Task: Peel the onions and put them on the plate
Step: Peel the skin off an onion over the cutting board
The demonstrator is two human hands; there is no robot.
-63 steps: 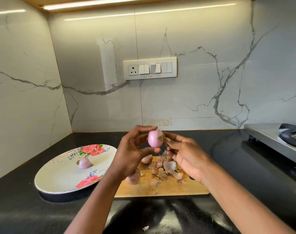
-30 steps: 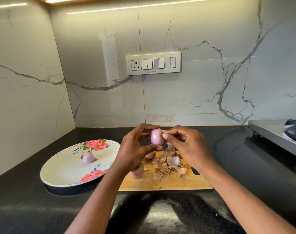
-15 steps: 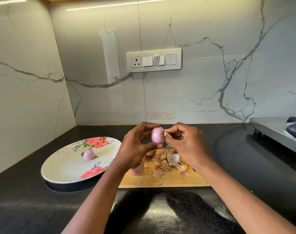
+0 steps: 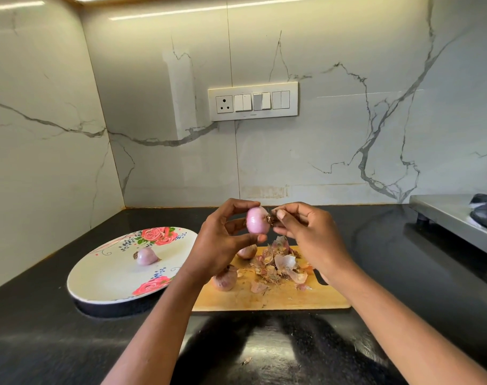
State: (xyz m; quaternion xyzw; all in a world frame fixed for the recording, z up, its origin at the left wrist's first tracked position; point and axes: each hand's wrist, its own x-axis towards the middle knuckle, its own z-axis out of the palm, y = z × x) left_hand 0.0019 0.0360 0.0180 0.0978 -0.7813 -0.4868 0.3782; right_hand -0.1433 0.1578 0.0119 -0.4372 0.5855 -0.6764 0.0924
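My left hand holds a small pink peeled onion up above the wooden cutting board. My right hand pinches the brown root tuft at the onion's right end. One peeled onion lies on the white plate with red roses to the left. Two unpeeled onions rest on the board, one near its left edge and one further back, both partly behind my left hand. A heap of onion skins lies on the board's middle.
The black countertop meets marble walls at a corner on the left. A steel stove stands at the far right. A switch panel is on the back wall. A skin scrap lies on the counter near me.
My right hand's fingers shifted from the onion's side to gripping the root tuft at its right end. The onion stays held up in my left hand; the view drifted slightly.
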